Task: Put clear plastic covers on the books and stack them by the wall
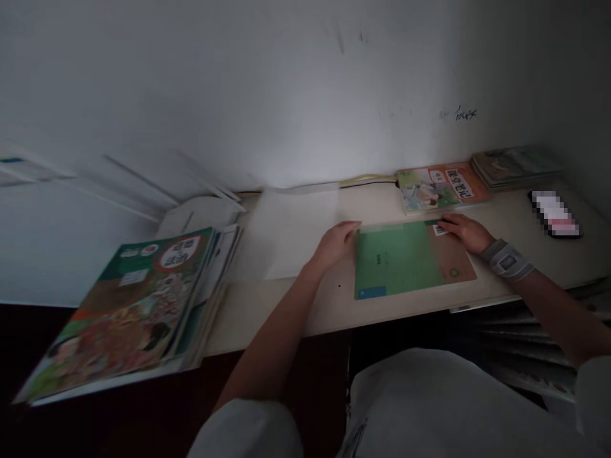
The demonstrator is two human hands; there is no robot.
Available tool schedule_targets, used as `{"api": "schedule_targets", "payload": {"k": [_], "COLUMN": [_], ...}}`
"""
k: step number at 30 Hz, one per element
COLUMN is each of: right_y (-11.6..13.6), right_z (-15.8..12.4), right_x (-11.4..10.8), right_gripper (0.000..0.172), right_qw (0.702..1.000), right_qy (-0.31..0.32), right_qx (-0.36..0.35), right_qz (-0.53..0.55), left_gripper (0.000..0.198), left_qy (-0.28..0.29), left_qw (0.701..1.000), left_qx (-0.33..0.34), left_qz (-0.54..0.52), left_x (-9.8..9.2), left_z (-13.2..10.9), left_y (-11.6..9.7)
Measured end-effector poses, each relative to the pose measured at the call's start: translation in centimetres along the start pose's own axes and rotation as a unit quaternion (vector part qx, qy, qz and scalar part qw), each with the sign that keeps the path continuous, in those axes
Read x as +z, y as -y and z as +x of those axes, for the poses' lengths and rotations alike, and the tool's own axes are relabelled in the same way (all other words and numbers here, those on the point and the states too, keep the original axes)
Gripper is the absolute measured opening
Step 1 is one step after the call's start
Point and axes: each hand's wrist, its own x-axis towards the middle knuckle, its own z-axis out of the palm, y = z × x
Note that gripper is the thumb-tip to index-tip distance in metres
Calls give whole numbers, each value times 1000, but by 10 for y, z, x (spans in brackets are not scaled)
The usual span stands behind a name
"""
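Note:
A thin book [396,261] with a green and brown cover lies on the white table in front of me, a barcode label near its upper right corner and a blue patch at its lower left. My left hand [334,245] grips its upper left edge with curled fingers; the thumb is hard to make out. At the upper right corner, my right hand [468,233] holds the cover's edge near the barcode. Left of the book, a pale, thin, see-through-looking sheet [296,229] lies flat on the table, close to my left hand.
A stack of books and papers [138,305] overhangs the table's left front edge. At the back right are an orange book [443,186] and a pile of books [518,165]. A phone [555,214] lies at the right. The wall [305,95] rises behind the table.

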Motion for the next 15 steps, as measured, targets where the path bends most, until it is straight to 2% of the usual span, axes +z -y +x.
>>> {"api": "schedule_targets", "payload": {"k": [2, 5, 8, 10, 12, 15], "right_y": [-1, -3, -7, -10, -11, -9], "right_z": [1, 1, -1, -4, -6, -14], "right_x": [0, 1, 1, -1, -4, -11], "right_gripper": [44, 47, 45, 42, 39, 36], "right_qw": [999, 998, 998, 999, 999, 998], "right_qy": [12, 9, -1, -11, -18, -17], "right_qx": [-10, -26, -38, -42, -44, -51], "right_qz": [-32, -54, -42, -18, 9, 42], "left_gripper": [33, 23, 20, 18, 15, 25], "left_qy": [11, 75, 116, 109, 78, 47], "left_qw": [999, 996, 992, 993, 995, 995], "left_qx": [-21, -36, -40, -40, -33, -1], "left_qz": [24, 13, -19, -24, -44, -90], "left_x": [2, 6, 7, 5, 1, -8], "left_z": [15, 34, 42, 39, 31, 9], "left_y": [-4, -7, -8, -8, -7, -4]}}
